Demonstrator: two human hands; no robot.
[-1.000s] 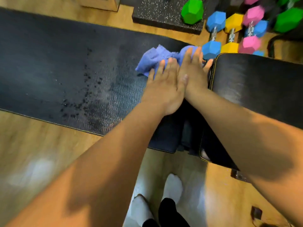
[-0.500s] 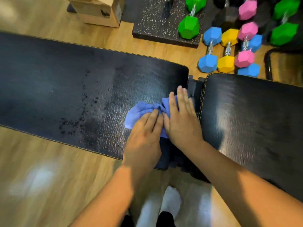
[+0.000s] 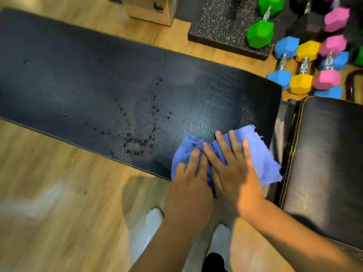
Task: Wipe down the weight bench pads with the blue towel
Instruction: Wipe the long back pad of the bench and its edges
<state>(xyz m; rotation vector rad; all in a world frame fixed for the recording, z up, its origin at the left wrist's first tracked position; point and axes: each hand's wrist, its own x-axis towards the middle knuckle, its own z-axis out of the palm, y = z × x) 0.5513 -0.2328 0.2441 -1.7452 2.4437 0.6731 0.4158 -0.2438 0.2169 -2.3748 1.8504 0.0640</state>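
The long black bench pad (image 3: 98, 91) runs from the left to the middle of the view, with dark droplets (image 3: 137, 134) speckling its centre. A second black pad with yellow stitching (image 3: 324, 154) lies at the right, across a narrow gap. The blue towel (image 3: 261, 154) is spread on the near right corner of the long pad, its edge hanging over the gap. My left hand (image 3: 189, 185) and my right hand (image 3: 233, 173) press flat on the towel side by side, fingers pointing away from me.
Blue, yellow, pink and green hex dumbbells (image 3: 304, 65) lie on the wooden floor beyond the pads at the upper right. A speckled black mat (image 3: 216, 22) and a cardboard box (image 3: 149, 8) sit at the top. My feet in white socks (image 3: 151, 222) stand below the pad.
Both hands have dragged the towel from the far edge of the long pad back to its near right corner. The towel is spread wider now.
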